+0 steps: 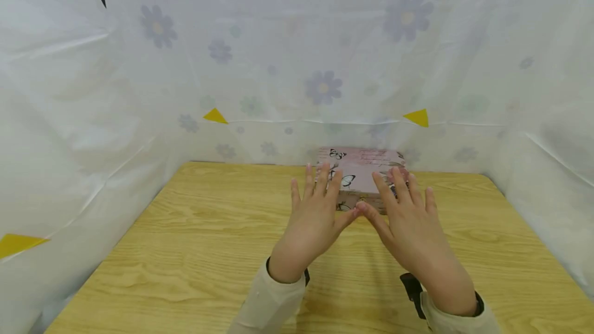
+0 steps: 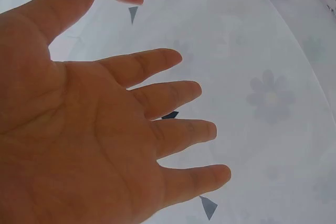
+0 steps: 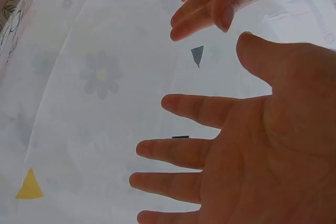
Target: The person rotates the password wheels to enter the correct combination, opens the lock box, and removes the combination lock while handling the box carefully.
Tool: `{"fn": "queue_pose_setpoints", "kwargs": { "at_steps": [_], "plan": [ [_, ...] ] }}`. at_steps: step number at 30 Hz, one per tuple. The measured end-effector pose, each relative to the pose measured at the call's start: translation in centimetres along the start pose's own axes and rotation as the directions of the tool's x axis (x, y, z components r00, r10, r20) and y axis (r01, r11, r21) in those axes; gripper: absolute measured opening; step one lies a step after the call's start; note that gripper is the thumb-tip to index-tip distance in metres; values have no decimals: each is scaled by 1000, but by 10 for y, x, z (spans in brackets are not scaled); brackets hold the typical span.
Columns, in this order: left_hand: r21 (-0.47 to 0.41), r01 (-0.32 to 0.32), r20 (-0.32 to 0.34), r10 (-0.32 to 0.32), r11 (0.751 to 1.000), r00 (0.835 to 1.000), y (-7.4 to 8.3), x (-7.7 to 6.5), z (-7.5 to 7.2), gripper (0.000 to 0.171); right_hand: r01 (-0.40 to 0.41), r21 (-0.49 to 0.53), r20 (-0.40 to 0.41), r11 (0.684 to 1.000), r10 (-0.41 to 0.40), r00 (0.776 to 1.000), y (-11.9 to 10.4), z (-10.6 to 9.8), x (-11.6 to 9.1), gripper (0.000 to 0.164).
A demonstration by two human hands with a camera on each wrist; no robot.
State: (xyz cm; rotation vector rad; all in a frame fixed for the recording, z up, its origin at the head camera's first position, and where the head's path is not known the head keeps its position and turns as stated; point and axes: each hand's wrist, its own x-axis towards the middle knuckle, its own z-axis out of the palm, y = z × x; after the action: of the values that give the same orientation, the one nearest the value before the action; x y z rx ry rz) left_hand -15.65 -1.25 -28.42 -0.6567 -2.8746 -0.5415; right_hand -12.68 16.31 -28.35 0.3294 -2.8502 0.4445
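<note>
Left hand (image 1: 313, 223): fingers spread wide and straight, nothing held. Centre: a pink butterfly-patterned box (image 1: 364, 171) is seen beyond the fingertips, set at the back of the wooden table (image 1: 199, 251), its sides partly hidden by fingers. Right hand (image 1: 413, 228): fingers likewise spread, nothing grasped.

Left hand (image 1: 314, 220) and right hand (image 1: 412, 223), fingers (image 1: 322, 182) apart, near a pink box (image 1: 363, 175)
</note>
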Motion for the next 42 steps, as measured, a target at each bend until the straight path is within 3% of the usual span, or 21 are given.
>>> {"fn": "queue_pose_setpoints", "kwargs": {
  "at_steps": [18, 29, 42],
  "plan": [
    [27, -36, -43, 37, 999, 998, 0, 4, 1, 76, 23, 46, -33, 999, -22, 999, 4, 1, 6, 68],
    [67, -46, -46, 50, 997, 998, 3, 7, 1, 75, 78, 71, -89, 994, -71, 993, 9, -1, 6, 62],
    [45, -35, -17, 36, 998, 999, 6, 9, 4, 70, 104, 74, -110, 992, -95, 989, 8, 0, 6, 58]
  ]
}}
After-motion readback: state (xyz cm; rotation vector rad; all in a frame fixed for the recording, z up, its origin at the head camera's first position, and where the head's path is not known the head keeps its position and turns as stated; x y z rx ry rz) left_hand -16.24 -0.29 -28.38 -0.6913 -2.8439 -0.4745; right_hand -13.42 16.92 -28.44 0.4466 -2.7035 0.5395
